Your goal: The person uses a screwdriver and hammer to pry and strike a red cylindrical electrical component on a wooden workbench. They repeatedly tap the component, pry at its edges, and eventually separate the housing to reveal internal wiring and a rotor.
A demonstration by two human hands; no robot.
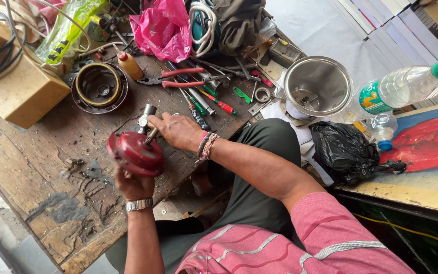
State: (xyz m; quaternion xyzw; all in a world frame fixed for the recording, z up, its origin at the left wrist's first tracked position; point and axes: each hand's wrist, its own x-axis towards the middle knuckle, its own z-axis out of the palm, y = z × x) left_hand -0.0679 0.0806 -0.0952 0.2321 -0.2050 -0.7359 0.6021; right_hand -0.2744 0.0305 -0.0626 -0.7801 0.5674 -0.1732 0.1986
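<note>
Your left hand (133, 185) clamps the red housing (136, 152) at the bench's (36, 167) 6 o'clock edge; your right hand (178, 131) grips a hammer (147, 122). A glancing blow could knock it floorward.

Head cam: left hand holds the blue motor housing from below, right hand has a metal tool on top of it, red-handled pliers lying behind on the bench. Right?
Not quite. The head view shows the motor housing is red, not blue. The rest holds: left hand under it, right hand with the metal tool, red-handled pliers behind.
</note>
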